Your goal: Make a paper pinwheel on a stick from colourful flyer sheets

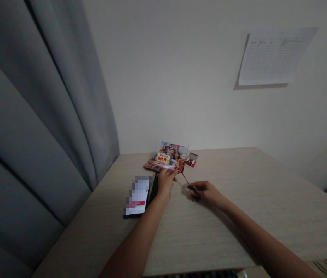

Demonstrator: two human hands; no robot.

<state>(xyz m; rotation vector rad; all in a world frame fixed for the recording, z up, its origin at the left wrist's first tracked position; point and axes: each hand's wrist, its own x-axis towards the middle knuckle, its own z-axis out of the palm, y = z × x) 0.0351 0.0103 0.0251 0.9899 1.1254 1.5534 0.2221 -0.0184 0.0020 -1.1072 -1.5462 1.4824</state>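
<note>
My left hand [167,180] is closed on the lower edge of a colourful printed flyer [173,152], which bears a yellow "89.9" label. The flyer is raised at a tilt above a second printed sheet [149,165] lying under it. In my right hand [205,190] is a pair of scissors [194,190], with my fingers round the dark handles. Their thin blades point up and left to the flyer's lower right corner; whether they touch the paper I cannot tell.
Left of my left forearm lies a phone [138,197] with its screen lit, beside a dark strip partly hidden by my arm. A small open red box [191,159] sits behind the flyer's right side. A grey curtain [65,116] borders the table [224,162] on the left.
</note>
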